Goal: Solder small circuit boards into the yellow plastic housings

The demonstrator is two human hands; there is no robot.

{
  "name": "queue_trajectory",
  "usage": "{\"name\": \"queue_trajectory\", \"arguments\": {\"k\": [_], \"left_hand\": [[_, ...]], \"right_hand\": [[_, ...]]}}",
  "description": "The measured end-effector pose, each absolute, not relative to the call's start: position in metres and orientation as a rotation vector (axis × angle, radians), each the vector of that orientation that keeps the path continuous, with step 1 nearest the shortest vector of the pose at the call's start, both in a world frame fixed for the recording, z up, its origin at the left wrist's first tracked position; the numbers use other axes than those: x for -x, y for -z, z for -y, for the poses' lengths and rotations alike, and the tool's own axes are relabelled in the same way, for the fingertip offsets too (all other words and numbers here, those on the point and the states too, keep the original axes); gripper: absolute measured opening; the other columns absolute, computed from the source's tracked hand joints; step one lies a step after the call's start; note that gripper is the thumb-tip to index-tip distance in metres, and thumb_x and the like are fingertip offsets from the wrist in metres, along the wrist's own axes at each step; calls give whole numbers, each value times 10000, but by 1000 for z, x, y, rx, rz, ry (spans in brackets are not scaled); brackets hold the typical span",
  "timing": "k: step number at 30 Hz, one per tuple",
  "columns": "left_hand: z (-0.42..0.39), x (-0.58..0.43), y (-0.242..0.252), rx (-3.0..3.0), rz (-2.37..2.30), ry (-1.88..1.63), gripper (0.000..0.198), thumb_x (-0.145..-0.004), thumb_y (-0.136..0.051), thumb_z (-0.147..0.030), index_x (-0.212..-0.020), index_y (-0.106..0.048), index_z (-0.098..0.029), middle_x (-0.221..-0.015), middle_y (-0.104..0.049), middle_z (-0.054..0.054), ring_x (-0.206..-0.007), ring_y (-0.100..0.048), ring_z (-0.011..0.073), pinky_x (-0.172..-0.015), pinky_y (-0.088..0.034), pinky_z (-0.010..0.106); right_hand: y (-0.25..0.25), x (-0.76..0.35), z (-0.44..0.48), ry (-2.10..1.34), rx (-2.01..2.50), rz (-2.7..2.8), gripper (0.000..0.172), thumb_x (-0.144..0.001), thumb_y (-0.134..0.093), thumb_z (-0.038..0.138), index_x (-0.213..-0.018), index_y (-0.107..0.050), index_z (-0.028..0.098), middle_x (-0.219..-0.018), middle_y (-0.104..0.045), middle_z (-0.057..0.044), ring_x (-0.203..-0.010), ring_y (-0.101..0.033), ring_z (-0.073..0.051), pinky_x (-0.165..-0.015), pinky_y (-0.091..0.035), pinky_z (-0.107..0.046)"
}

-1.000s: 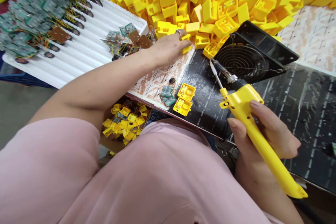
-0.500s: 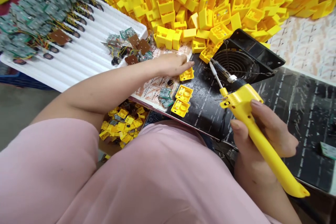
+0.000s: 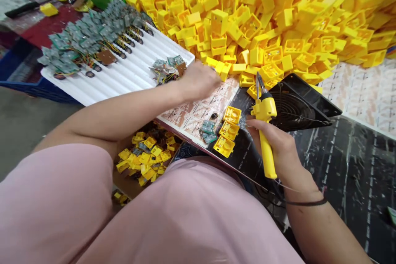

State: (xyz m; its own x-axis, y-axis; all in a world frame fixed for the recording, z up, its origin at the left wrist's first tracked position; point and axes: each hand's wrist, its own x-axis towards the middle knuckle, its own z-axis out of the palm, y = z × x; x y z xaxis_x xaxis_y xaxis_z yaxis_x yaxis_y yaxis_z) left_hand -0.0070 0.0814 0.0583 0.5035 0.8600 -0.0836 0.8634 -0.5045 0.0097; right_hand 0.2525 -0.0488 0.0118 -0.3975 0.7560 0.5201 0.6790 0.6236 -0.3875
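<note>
A heap of yellow plastic housings (image 3: 262, 20) is lying within easy reach of the left hand (image 3: 198, 81), its fingers curling at the edge, grasp unclear, while the right hand (image 3: 272, 142) is clenching a yellow soldering iron (image 3: 264, 109), apparently keeping the tip clear.

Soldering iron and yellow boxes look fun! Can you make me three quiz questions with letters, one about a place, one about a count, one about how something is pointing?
1. Where is the yellow soldering iron? A in the left hand; B in the right hand; C on the floor.
2. How many yellow cases lie on the black mat? A two; B three; C six.
3. Which way does the metal tip point? A away from the person; B toward the person; C into the mat.

Answers: 1 B, the right hand wraps the handle. 2 B, three sit in a row. 3 A, it sticks out past the fist.
</note>
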Motion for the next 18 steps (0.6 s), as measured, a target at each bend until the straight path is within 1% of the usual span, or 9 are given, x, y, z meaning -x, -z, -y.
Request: {"name": "queue_trajectory", "arguments": {"k": [1, 3, 5, 7, 9, 12, 14, 17, 18], "left_hand": [[-92, 21, -63, -2664, -1688, 18, 394, -1027, -447, -377, -1059, -812, -232, -961, -781, 73, -1106, -650, 275, -965, -441, 462], [-117, 43, -66, -2605, -1877, -124, 391, -1008, -499, -513, -1024, -809, -275, -849, -754, 36, -1160, -584, 258, -1028, -381, 498], [-138, 53, -60, -2511, -1965, -150, 409, -953, -569, -590, -1019, -812, -268, -866, -758, 36, -1170, -585, 273, -1036, -374, 526], [-151, 52, -49, -2419, -1983, -166, 364, -890, -636, -534, -1023, -822, -252, -944, -783, 60, -1143, -638, 312, -1015, -412, 541], [-156, 46, -39, -2392, -1931, -237, 321, -870, -621, -422, -1050, -831, -259, -1032, -798, 84, -1131, -681, 338, -1008, -445, 546], [-155, 46, -35, -2383, -1812, -370, 349, -871, -565, -369, -1067, -838, -275, -1110, -798, 84, -1159, -692, 317, -1037, -464, 518], [-155, 55, -43, -2272, -1729, -523, 391, -872, -585, -505, -1050, -827, -255, -1101, -801, 49, -1111, -678, 262, -1029, -489, 467], [-158, 68, -70, -2071, -1624, -809, 675, -824, -545, -842, -1072, -771, -257, -1100, -795, -36, -1055, -612, 175, -1002, -522, 413], [-158, 70, -82, -2022, -1618, -896, 702, -826, -524, -869, -1093, -750, -260, -1133, -787, -46, -1088, -614, 177, -1013, -526, 425]], "right_hand": [[-9, -250, 40, -152, 1133, 2157, 182, -1021, -639, 230, -1187, -699, 277, -1007, -810, -14, -864, -791, -171, -754, -615, -255], [-4, -242, 23, -172, 1156, 2144, 168, -1022, -635, 274, -1175, -704, 268, -1041, -807, -41, -921, -788, -196, -820, -629, -303], [2, -234, 7, -186, 1160, 2148, 176, -1020, -627, 308, -1164, -710, 252, -1047, -802, -66, -948, -781, -223, -870, -631, -356], [8, -226, -5, -202, 1155, 2173, 198, -1018, -622, 334, -1165, -708, 233, -1032, -796, -80, -949, -774, -241, -884, -625, -386], [15, -221, -11, -229, 1147, 2210, 208, -1019, -620, 354, -1159, -704, 225, -971, -788, -69, -890, -766, -232, -832, -617, -362], [21, -221, -10, -258, 1147, 2249, 219, -1023, -620, 369, -1168, -703, 228, -919, -774, -54, -820, -749, -209, -751, -594, -315], [23, -224, -7, -253, 1163, 2241, 242, -1027, -615, 385, -1192, -698, 228, -961, -775, -67, -870, -755, -220, -789, -601, -331], [22, -227, -4, -245, 1178, 2242, 258, -1027, -615, 384, -1220, -699, 235, -1006, -777, -77, -934, -762, -237, -838, -611, -353], [22, -227, -3, -248, 1175, 2253, 255, -1024, -619, 370, -1225, -703, 238, -1000, -778, -75, -918, -762, -232, -820, -612, -343]]}}
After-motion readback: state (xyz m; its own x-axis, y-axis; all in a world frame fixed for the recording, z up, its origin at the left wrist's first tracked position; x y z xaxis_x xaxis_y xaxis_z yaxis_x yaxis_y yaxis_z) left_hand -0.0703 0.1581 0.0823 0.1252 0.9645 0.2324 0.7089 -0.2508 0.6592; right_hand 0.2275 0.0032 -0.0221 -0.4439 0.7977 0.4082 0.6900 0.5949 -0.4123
